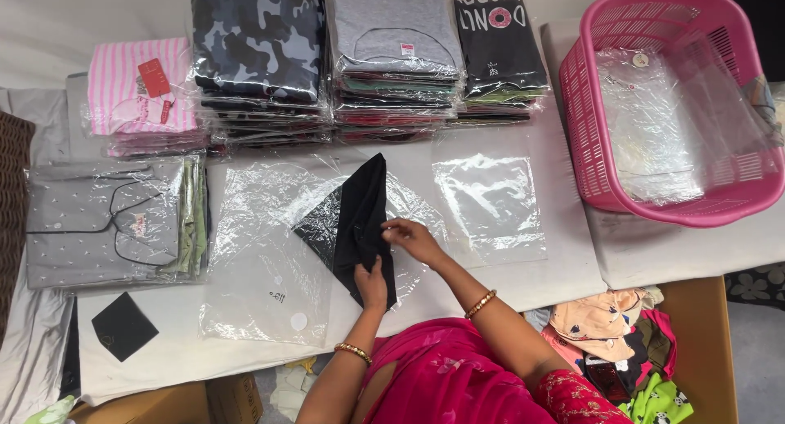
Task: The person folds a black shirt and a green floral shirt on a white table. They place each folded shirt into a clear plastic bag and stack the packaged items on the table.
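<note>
I take this for a small garment packing spot, likely in a home: stacks of folded shirts (392,60) sealed in clear bags line the white-covered table (564,260), loose plastic bags (491,203) lie flat, and a pink basket (654,105) holds more.

A white-covered table (523,285) fills the view, patterned dark floor (756,285) showing at its right.

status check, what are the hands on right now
Left hand grips black cloth at its lower end. Right hand pinches its right edge. Cloth lies on clear bags. Nothing in the way.
</note>
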